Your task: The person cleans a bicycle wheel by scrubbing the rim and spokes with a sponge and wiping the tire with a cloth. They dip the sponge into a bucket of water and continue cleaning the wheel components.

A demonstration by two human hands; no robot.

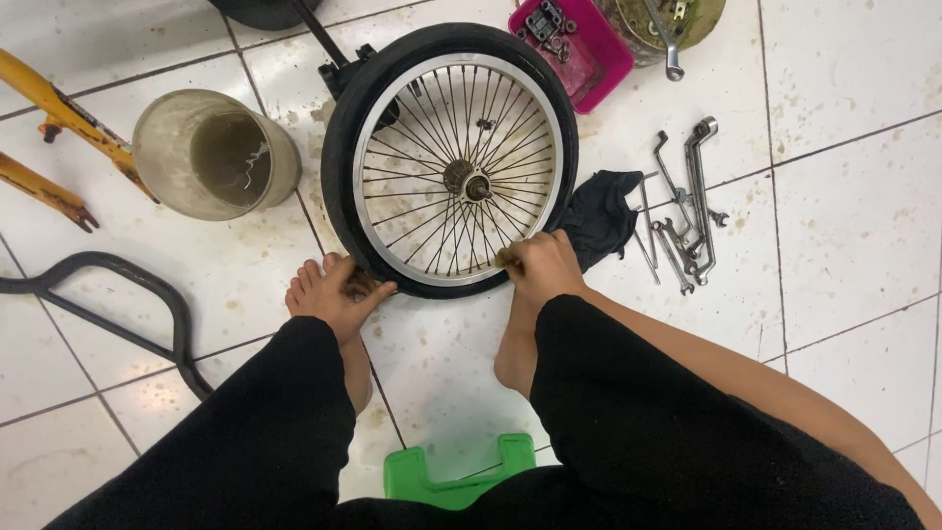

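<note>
Head view: right hand (540,265) pinched on wheel (451,162) rim; left hand hidden; spanners (684,211) right of wheel.

Matt rubber tyre (343,147), shiny metal rim (378,118), glossy tiles (844,216)

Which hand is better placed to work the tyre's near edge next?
Right. The right hand is already closed on the tyre at its near edge, beside the rim. The left hand is out of view; only a bare foot presses the tyre there.
</note>
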